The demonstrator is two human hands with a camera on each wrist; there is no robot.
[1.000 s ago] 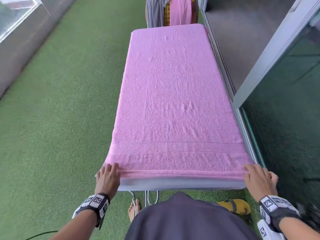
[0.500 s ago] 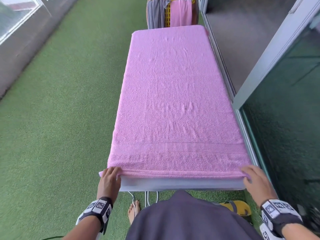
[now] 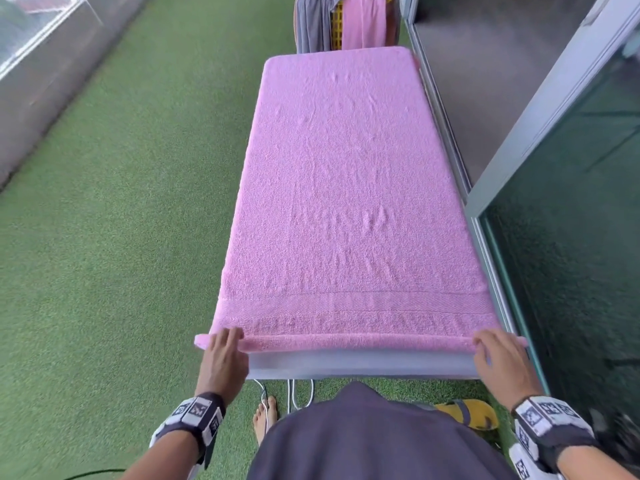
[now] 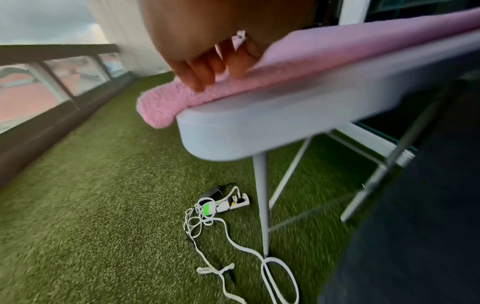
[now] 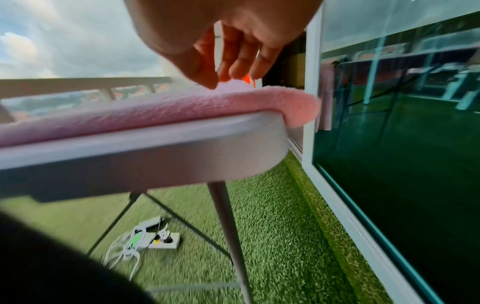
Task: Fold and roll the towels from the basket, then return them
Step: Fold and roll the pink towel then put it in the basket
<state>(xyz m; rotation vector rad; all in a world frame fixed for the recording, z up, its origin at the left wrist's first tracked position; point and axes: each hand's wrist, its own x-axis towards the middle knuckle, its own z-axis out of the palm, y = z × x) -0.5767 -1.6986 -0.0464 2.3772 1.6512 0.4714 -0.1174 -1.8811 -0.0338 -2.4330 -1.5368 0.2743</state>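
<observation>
A pink towel (image 3: 346, 202) lies flat along the white folding table (image 3: 346, 365), with its near edge turned into a thin roll. At the roll's left end my left hand (image 3: 225, 344) has its fingers (image 4: 200, 72) curled over it and pinches the pink towel (image 4: 337, 47). My right hand (image 3: 491, 344) pinches the roll's right end, thumb and fingertips (image 5: 223, 76) meeting on the pink towel (image 5: 155, 111). Both ends of the roll stick out past the table's corners. A yellow basket (image 3: 337, 26) draped with grey and pink towels stands beyond the far end.
Green artificial turf (image 3: 121, 237) covers the floor on the left. A glass sliding door (image 3: 571, 237) runs close along the table's right side. Under the table lie a power strip (image 4: 228, 202) with white cables, my bare foot (image 3: 265, 417) and a yellow sandal (image 3: 464, 412).
The towel's near edge has rolled over slightly away from me, and both hands have shifted forward and outward with it. The roll's ends now poke past the table's corners.
</observation>
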